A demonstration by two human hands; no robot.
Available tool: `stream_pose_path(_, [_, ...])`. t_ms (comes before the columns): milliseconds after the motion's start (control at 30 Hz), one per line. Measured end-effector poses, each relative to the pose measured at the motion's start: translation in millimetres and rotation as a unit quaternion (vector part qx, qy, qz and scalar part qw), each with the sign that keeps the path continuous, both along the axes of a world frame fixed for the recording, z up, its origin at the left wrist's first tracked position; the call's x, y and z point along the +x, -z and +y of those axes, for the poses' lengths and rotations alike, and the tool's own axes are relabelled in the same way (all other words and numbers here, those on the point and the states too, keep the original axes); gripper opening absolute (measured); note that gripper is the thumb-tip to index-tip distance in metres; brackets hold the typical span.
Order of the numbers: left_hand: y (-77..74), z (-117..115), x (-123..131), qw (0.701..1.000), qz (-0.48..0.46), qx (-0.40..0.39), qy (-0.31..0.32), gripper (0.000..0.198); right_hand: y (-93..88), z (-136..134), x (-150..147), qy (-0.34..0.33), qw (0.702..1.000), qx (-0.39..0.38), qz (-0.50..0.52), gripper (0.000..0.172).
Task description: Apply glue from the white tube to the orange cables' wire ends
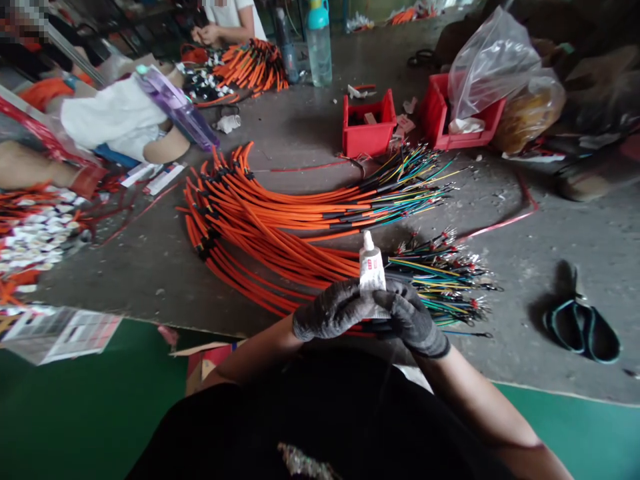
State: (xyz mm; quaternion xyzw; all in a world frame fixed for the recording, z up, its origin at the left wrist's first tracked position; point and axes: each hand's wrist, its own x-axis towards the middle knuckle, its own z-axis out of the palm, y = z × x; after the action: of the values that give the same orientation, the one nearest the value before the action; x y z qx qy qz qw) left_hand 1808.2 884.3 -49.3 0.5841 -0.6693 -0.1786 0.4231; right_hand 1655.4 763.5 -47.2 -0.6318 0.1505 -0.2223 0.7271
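A small white squeeze tube (pixel 372 268) stands upright between my two gloved hands, its nozzle cap pointing up and away from me. My left hand (pixel 334 311), in a grey glove, is closed around the tube's lower left side. From the right, my right hand (pixel 411 316), gloved alike, grips the tube's bottom end with its fingers. Just beyond and beneath the hands lie bundles of orange cables (pixel 280 233) on the grey table (pixel 295 130). Their stripped ends show thin coloured wires (pixel 450 280) with small metal terminals at the right.
Black-handled scissors (pixel 583 327) lie at the right. Two red bins, a near one (pixel 367 127) and one under a plastic bag (pixel 493 63), stand at the back. A purple bottle (pixel 177 110) and a clear bottle (pixel 319 50) are farther off. A co-worker (pixel 233 20) sits across the table.
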Motion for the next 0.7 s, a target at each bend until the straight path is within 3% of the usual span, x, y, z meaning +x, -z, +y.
stream_pose_path(100, [3.2,1,3,0.999,0.026,0.004,-0.018,0.060,-2.7,0,3,-0.042,0.999,0.022,0.006,0.047])
stream_pose_path(267, [0.0,-7,6,0.988,0.122,0.095,0.010,0.061,-11.6,-14,5,-0.035,0.994,-0.106,0.007,0.039])
stream_pose_path(467, [-1.3,-16,9,0.998,0.052,0.034,-0.027,0.061,10.5,-13,5,0.008,1.000,0.011,0.027,0.043])
stream_pose_path(600, [4.7,-20,0,0.995,0.072,0.039,-0.048,0.062,26.9,-8,5,0.038,0.998,0.032,0.032,0.038])
stream_pose_path(700, [0.6,-23,-3,0.991,0.115,0.049,-0.045,0.064,25.2,-13,2,0.038,0.997,0.059,0.026,0.035])
